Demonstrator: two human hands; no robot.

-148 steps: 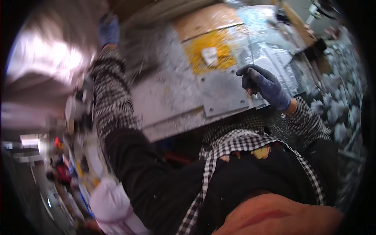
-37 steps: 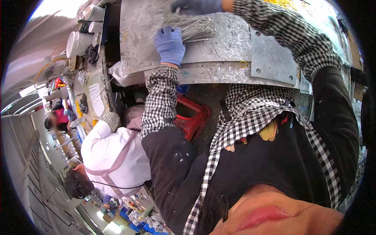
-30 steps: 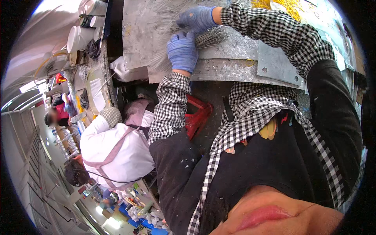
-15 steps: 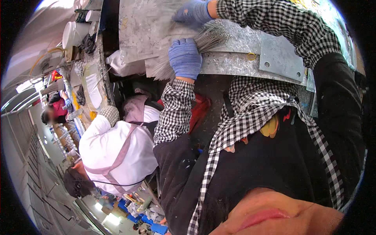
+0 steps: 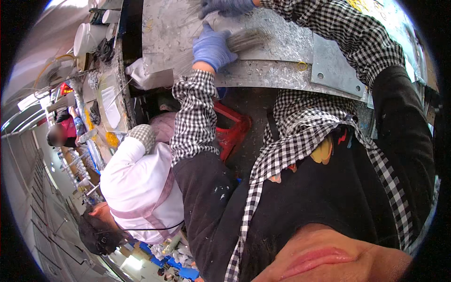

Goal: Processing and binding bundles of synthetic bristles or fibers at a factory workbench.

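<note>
My left hand [image 5: 212,47], in a blue glove, is closed around a bundle of thin grey strands [image 5: 246,41] lying on the metal work table [image 5: 282,75]. The strands stick out to both sides of the fist. My right hand [image 5: 225,6], also blue-gloved, sits at the top edge of the view just above the bundle, near loose strands; whether it grips anything is hidden by the frame's rim. Both forearms wear black-and-white checked sleeves.
A co-worker in a white jacket [image 5: 141,188] bends at the bench to my left. White containers [image 5: 89,37] and papers stand on that bench. A red object [image 5: 232,131] sits under the table. A riveted metal plate [image 5: 336,66] lies on the table's right.
My left hand has slid rightward and toward the table's front edge with the strand bundle. My right hand has moved up out toward the top of the view.
</note>
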